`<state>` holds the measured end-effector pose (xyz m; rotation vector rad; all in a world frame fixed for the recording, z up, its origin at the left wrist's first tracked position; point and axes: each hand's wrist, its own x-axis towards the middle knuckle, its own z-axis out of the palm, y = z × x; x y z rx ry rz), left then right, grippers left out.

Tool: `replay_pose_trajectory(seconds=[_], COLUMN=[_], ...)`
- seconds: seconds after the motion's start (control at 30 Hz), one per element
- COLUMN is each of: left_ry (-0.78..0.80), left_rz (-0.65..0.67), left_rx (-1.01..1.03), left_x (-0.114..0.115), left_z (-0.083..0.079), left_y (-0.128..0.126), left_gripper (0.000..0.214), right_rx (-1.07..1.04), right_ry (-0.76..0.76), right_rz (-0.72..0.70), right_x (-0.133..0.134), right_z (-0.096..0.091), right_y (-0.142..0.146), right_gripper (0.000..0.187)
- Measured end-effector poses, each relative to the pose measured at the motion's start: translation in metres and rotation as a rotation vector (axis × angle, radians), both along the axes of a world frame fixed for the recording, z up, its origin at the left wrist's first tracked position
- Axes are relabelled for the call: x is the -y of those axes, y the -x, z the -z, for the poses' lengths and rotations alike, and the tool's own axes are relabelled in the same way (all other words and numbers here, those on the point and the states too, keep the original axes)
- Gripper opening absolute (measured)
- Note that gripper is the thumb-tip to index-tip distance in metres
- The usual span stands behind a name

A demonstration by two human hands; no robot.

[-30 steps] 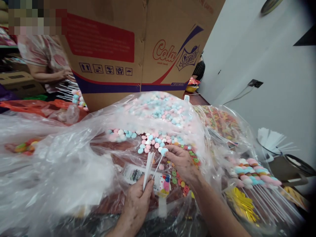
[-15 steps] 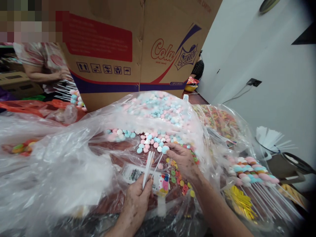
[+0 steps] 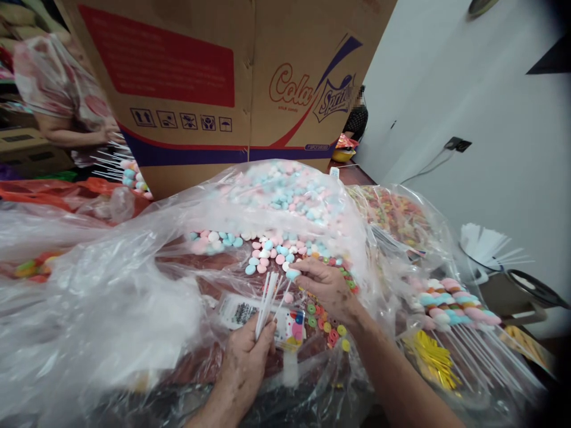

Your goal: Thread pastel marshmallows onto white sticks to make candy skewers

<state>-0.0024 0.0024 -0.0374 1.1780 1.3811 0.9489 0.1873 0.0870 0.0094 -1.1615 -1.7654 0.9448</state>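
Observation:
My left hand (image 3: 250, 353) is closed around several thin white sticks (image 3: 266, 303), which fan out upward. One stick leans apart from the bundle toward the right. At its tip is a light blue candy (image 3: 292, 274), pinched between the fingers of my right hand (image 3: 325, 288). Just beyond lie loose pink, white and blue candies (image 3: 267, 252) on the brown table. Small ring gummies (image 3: 317, 318) are scattered below my right hand. Under the sticks rests a printed clear packet (image 3: 241, 312) with coloured dots.
A big clear bag of pastel candies (image 3: 285, 190) stands before a tall carton (image 3: 191, 71). At right are finished candy skewers (image 3: 455, 303), yellow twist ties (image 3: 430, 359) and a bag of gummies (image 3: 392, 214). Crumpled plastic (image 3: 134, 309) covers the left. A person (image 3: 66, 101) handles skewers behind.
My right hand has moved slightly left and down, bringing the blue candy onto the tip of the separate stick. The view has shifted a little.

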Motion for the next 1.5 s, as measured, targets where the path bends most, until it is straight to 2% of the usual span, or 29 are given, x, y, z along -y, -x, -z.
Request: replay_pose_trajectory(seconds=[0.13,0.23,0.47,0.6,0.73,0.8,0.87,0.9,1.0,1.1,1.23,1.37,1.5], left_ry=[0.024,0.001,-0.025,-0.064,-0.061,-0.027,0.001,0.004,-0.006,0.003,0.025,-0.018,-0.031], left_rz=[0.002,-0.005,-0.023,-0.024,-0.059,-0.058,-0.058,-0.063,-0.096,-0.114,-0.064,-0.105,-0.105], left_rx=[0.010,-0.030,-0.045,-0.077,-0.075,-0.043,-0.016,-0.007,0.013,0.038,0.037,0.031,0.035], left_x=[0.000,0.000,-0.002,-0.002,-0.002,-0.001,0.001,0.001,0.001,0.000,0.000,0.001,0.001], left_z=[0.000,-0.002,0.001,0.004,0.002,0.000,-0.002,-0.002,-0.001,-0.001,-0.003,-0.005,-0.004], left_y=[0.001,0.001,0.000,0.002,0.003,0.002,0.000,-0.001,-0.003,-0.004,-0.003,-0.003,-0.003], left_gripper=[0.038,0.037,0.034,0.034,0.030,0.031,0.032,0.033,0.032,0.032,0.033,0.031,0.031], right_rx=[0.128,0.245,0.288,0.290,0.241,0.286,0.477,0.636,1.120,1.318,1.299,1.169,0.924], right_ry=[-0.117,-0.212,-0.384,-0.337,-0.210,-0.150,-0.114,-0.086,0.014,0.014,-0.059,-0.198,-0.064], right_rz=[-0.046,0.000,0.079,0.031,-0.120,-0.024,0.176,0.238,0.242,0.212,0.232,0.224,0.214], right_x=[0.004,0.011,0.028,0.044,0.047,0.035,0.017,0.007,-0.018,-0.028,-0.029,-0.030,-0.036], right_z=[-0.007,-0.007,0.010,0.014,0.002,-0.008,-0.017,-0.021,-0.025,-0.019,-0.006,0.002,0.001], right_y=[0.002,0.009,0.025,0.039,0.038,0.026,0.010,0.003,-0.009,-0.007,-0.006,-0.018,-0.032], right_gripper=[0.023,0.026,0.034,0.033,0.028,0.027,0.028,0.028,0.027,0.028,0.025,0.022,0.013])
